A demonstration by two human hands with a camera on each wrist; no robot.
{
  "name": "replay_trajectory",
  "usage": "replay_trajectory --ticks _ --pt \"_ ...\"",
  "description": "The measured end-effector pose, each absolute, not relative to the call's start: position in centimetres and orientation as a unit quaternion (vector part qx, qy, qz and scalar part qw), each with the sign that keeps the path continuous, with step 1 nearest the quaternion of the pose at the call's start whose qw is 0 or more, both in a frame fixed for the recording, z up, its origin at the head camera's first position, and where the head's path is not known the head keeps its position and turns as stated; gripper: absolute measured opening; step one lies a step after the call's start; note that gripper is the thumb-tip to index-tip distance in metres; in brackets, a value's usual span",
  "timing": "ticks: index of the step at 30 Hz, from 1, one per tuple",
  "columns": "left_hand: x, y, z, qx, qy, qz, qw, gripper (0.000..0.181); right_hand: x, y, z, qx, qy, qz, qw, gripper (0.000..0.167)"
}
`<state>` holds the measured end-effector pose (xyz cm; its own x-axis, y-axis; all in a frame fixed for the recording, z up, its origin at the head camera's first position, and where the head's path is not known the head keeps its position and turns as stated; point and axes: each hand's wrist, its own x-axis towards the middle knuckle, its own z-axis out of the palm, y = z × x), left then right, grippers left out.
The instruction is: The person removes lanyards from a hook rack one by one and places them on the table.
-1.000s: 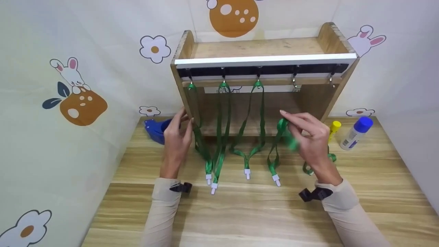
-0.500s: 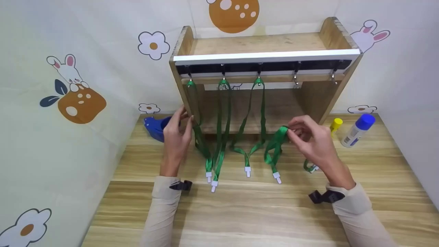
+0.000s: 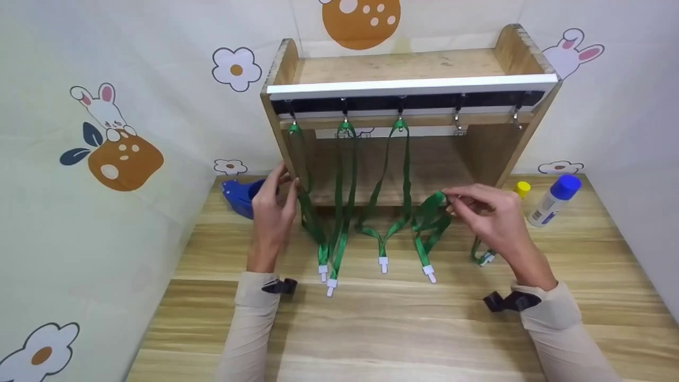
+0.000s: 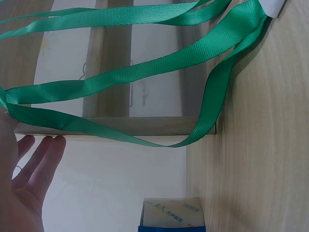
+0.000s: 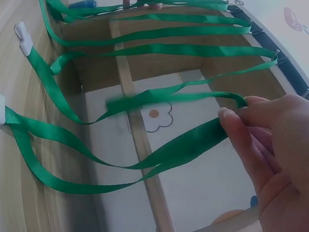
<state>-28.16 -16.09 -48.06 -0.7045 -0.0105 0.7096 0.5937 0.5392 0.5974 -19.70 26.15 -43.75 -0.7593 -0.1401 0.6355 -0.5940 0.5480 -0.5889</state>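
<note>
A looped green lanyard (image 5: 183, 147) droops from fingers (image 5: 244, 145).

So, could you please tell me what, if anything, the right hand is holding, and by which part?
The right hand pinches a green lanyard by its strap, well away from the white clip.

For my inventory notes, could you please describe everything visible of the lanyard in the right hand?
The lanyard is a flat green ribbon, woven-looking, with a white clip at its lower end. The right hand pinches its upper end, off the hooks. Its strands bow apart in front of the rack; whether the clip touches the table is unclear.
</note>
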Motion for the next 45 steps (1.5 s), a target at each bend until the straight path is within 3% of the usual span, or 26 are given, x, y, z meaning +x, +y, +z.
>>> replay_trajectory --ticks 9,23,34,40,45 --pt "-28.21 -16.13 -48.14 -0.185 -0.805 -0.444 0.348 0.045 -19.88 25.87 -43.14 0.214 -0.818 0.438 0.306 0.031" --pt "-28.20 -16.11 -48.14 -0.182 -0.806 -0.444 0.346 0.044 -19.36 26.02 -42.99 0.213 -0.821 0.456 0.270 0.041" --pt "-28.21 -16.18 -48.11 -0.181 -0.807 -0.445 0.343 0.046 -19.20 26.44 -43.20 0.205 -0.830 0.427 0.295 0.025" --pt "-28.29 -16.14 -48.17 -0.190 -0.800 -0.447 0.352 0.045 -19.22 26.52 -43.40 0.168 -0.838 0.425 0.299 0.024" --pt "-28.22 -16.12 -48.04 -0.185 -0.806 -0.445 0.343 0.045 -18.93 26.43 -43.82 0.192 -0.845 0.404 0.294 0.025"
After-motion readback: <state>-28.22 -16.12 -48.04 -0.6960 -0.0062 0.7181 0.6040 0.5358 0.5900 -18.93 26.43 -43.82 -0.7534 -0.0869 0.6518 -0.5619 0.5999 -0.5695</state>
